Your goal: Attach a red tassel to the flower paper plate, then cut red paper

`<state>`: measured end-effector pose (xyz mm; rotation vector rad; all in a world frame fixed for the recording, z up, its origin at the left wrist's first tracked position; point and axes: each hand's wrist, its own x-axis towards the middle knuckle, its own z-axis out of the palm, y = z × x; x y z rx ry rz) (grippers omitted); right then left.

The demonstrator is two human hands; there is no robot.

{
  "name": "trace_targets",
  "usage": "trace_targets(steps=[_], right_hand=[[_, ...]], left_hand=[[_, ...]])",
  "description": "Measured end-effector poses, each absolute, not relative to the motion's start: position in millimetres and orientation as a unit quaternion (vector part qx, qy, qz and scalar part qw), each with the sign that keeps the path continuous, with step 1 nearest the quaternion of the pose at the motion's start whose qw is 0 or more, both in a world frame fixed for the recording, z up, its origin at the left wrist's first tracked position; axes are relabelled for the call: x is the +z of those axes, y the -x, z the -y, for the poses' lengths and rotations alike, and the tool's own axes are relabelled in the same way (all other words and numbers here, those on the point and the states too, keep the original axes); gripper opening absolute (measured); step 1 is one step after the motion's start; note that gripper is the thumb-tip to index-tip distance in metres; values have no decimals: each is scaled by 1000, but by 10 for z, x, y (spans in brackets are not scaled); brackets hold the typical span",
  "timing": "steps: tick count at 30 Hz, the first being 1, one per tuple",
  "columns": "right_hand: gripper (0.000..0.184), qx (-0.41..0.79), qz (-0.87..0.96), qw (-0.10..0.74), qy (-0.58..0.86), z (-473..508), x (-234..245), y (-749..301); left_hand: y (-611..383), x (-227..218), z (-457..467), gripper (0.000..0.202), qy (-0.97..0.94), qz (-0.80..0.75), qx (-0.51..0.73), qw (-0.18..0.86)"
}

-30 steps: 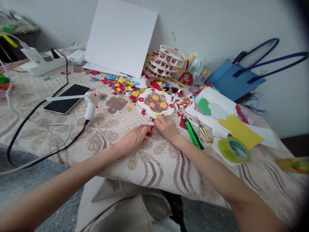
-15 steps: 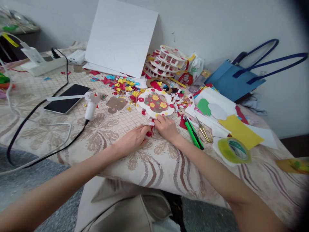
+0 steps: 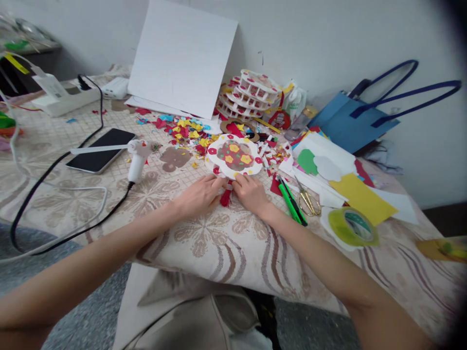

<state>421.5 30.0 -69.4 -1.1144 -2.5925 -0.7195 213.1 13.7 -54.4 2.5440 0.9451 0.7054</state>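
A white, scalloped flower-shaped paper piece [image 3: 223, 169] lies in front of me, with red and yellow flowers round its rim and a see-through middle. My left hand [image 3: 201, 196] has its fingers bent together at the near edge of this piece, left of a red tassel [image 3: 225, 196]. On the tassel's other side, my right hand [image 3: 250, 193] pinches the same near edge. The tassel hangs toward me between both hands, its lower strands uncovered. My fingertips partly hide the spot where the tassel meets the paper piece.
Left stand a white glue gun [image 3: 136, 164] and a phone [image 3: 98, 154]. Right lie a green cutter knife [image 3: 292, 201], gold-handled scissors [image 3: 310, 203] and a tape roll [image 3: 353, 227]. Behind are paper scraps [image 3: 184, 130], a tiered paper model [image 3: 251, 95] and a blue bag [image 3: 343, 121].
My left hand has moved up and away from me, from the tassel to the paper piece's near edge. More of the red tassel now shows. My right hand has barely moved.
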Motion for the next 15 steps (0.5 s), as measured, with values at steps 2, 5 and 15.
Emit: trace_targets(steps=[2, 5, 15], right_hand=[[23, -240, 885, 108, 384, -296, -691, -4218], [25, -240, 886, 108, 381, -290, -686, -4222], [28, -175, 906, 77, 377, -220, -626, -4273]], left_hand=[[-2131, -537, -210, 24, -917, -316, 212, 115], [-2148, -554, -268, 19, -933, -305, 183, 56], [-2196, -583, -320, 17, -943, -309, 124, 21]])
